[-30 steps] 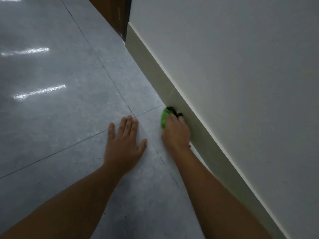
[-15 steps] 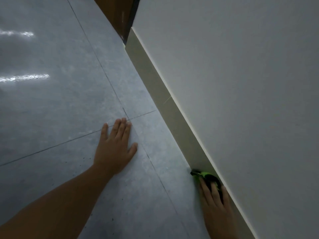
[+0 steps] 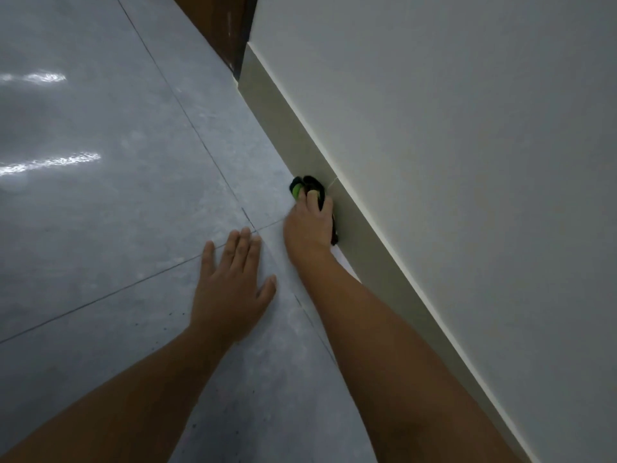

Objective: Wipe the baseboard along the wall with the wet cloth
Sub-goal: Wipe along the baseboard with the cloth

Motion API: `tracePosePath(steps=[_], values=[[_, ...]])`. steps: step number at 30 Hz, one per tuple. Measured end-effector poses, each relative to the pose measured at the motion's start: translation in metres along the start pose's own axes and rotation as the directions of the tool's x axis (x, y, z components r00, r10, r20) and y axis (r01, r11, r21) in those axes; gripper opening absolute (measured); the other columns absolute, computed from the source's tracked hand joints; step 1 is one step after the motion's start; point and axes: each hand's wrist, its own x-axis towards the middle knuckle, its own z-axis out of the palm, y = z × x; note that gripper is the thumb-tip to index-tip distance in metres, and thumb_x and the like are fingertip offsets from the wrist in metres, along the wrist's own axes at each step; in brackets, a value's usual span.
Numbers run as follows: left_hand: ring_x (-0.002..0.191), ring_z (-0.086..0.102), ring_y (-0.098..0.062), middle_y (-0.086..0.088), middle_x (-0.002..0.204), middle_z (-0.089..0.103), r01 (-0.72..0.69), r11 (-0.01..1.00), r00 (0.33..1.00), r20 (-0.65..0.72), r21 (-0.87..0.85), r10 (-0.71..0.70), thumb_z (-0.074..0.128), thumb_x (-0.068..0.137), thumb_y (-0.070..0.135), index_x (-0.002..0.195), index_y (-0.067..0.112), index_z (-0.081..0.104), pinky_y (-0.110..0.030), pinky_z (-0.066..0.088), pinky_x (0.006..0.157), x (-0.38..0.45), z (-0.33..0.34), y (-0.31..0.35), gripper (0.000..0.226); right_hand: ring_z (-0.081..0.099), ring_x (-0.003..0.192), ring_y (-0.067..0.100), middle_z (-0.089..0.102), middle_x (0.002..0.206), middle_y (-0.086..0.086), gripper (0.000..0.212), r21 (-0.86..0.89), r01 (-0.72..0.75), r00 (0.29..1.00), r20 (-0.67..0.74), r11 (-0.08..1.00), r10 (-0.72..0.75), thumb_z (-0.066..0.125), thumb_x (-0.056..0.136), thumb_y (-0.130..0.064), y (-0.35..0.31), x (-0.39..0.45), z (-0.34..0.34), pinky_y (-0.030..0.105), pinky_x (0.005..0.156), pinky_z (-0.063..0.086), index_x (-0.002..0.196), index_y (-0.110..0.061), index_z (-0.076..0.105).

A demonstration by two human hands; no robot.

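A pale beige baseboard (image 3: 283, 118) runs diagonally along the foot of the white wall (image 3: 450, 145). My right hand (image 3: 309, 225) presses a green and black cloth (image 3: 305, 187) against the baseboard near a thin joint line. Only the cloth's front edge and a dark strip beside my palm show; my fingers cover the rest. My left hand (image 3: 232, 289) lies flat on the grey tiled floor (image 3: 117, 212), fingers spread, holding nothing, just left of my right wrist.
A dark brown door or frame (image 3: 220, 25) stands at the far end, where the baseboard stops. Glossy grey tiles with thin grout lines stretch to the left, with light glare on them. Small dark specks dot the floor near my forearms.
My right hand has slid the cloth forward along the baseboard, away from me, after pulling back close to me half a second ago. My left hand stays planted on the floor.
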Motion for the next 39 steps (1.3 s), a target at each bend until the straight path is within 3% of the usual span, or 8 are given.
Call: tracePosePath(steps=[5, 10, 16, 20, 23, 27, 34, 39], values=[[0.145, 0.013, -0.022, -0.011, 0.156, 0.019, -0.004, 1.000, 1.000, 0.012, -0.018, 0.004, 0.022, 0.090, 0.053, 0.148, 0.008, 0.017, -0.050, 0.003, 0.116, 0.000, -0.001, -0.001, 0.074, 0.041, 0.116, 0.031, 0.047, 0.135, 0.013, 0.046, 0.204, -0.032, 0.999, 0.012, 0.979, 0.030, 0.028, 0.090, -0.012, 0.019, -0.056, 0.020, 0.044, 0.092, 0.035, 0.132, -0.004, 0.046], [0.144, 0.020, -0.024, -0.011, 0.155, 0.025, -0.067, 0.997, 0.997, 0.045, -0.035, 0.069, 0.021, 0.091, 0.052, 0.147, 0.006, 0.023, -0.048, 0.005, 0.115, 0.001, -0.006, -0.011, 0.073, 0.056, 0.082, 0.031, 0.064, 0.105, 0.017, 0.050, 0.180, -0.102, 0.942, 0.333, 0.978, 0.036, 0.058, 0.073, -0.007, 0.054, -0.193, 0.062, 0.041, 0.066, 0.044, 0.121, 0.003, 0.059], [0.143, 0.022, -0.025, -0.011, 0.154, 0.027, -0.080, 0.996, 0.995, 0.053, -0.038, 0.082, 0.024, 0.090, 0.051, 0.147, 0.006, 0.026, -0.048, 0.006, 0.115, 0.001, -0.010, -0.012, 0.073, 0.047, 0.122, 0.026, 0.056, 0.130, 0.005, 0.034, 0.108, -0.114, 0.696, 0.718, 0.988, 0.002, 0.049, 0.088, -0.017, 0.085, -0.192, 0.025, 0.037, 0.094, 0.038, 0.121, -0.016, 0.059], [0.143, 0.023, -0.025, -0.012, 0.154, 0.027, -0.073, 0.997, 0.997, 0.031, -0.027, 0.073, 0.026, 0.090, 0.052, 0.146, 0.006, 0.026, -0.048, 0.006, 0.114, 0.002, -0.006, -0.012, 0.073, 0.036, 0.125, 0.030, 0.051, 0.131, 0.008, 0.033, 0.072, 0.049, 0.954, 0.292, 0.996, -0.068, 0.046, 0.090, -0.016, 0.065, -0.111, -0.028, 0.044, 0.102, 0.027, 0.121, -0.017, 0.056], [0.145, 0.016, -0.023, -0.009, 0.156, 0.020, -0.081, 0.997, 0.996, 0.031, -0.013, 0.081, 0.023, 0.091, 0.053, 0.149, 0.010, 0.021, -0.047, 0.004, 0.116, 0.001, -0.006, -0.013, 0.072, 0.029, 0.134, 0.034, 0.040, 0.144, 0.013, 0.043, 0.008, 0.179, 0.979, -0.102, 0.984, -0.178, 0.036, 0.095, -0.012, 0.041, -0.043, -0.031, 0.053, 0.111, 0.018, 0.138, -0.008, 0.042], [0.145, 0.018, -0.022, -0.009, 0.156, 0.023, -0.081, 0.996, 0.996, 0.039, -0.023, 0.082, 0.025, 0.091, 0.053, 0.149, 0.010, 0.022, -0.047, 0.004, 0.115, 0.002, -0.007, -0.014, 0.072, 0.008, 0.145, 0.032, 0.013, 0.159, 0.005, 0.059, -0.108, 0.178, 0.975, -0.114, 0.978, -0.190, 0.033, 0.097, -0.033, 0.048, -0.013, 0.014, 0.054, 0.114, -0.004, 0.151, -0.014, 0.017], [0.144, 0.021, -0.023, -0.010, 0.155, 0.026, -0.090, 0.996, 0.994, 0.060, -0.029, 0.092, 0.024, 0.090, 0.052, 0.148, 0.008, 0.025, -0.048, 0.005, 0.115, 0.001, -0.009, -0.015, 0.072, 0.030, 0.136, 0.035, 0.034, 0.152, 0.011, 0.058, 0.068, 0.049, 0.973, -0.229, 0.996, -0.032, 0.021, 0.090, -0.016, 0.089, -0.178, 0.107, 0.059, 0.112, 0.016, 0.148, -0.010, 0.028], [0.143, 0.023, -0.024, -0.011, 0.154, 0.027, -0.084, 0.996, 0.995, 0.048, -0.012, 0.084, 0.024, 0.090, 0.051, 0.147, 0.007, 0.027, -0.048, 0.006, 0.115, 0.001, -0.009, -0.013, 0.072, 0.047, 0.117, 0.036, 0.044, 0.141, 0.011, 0.050, 0.115, -0.227, 0.973, -0.007, 0.967, 0.229, 0.032, 0.084, -0.008, 0.083, -0.305, 0.167, 0.058, 0.100, 0.036, 0.125, -0.005, 0.061]])
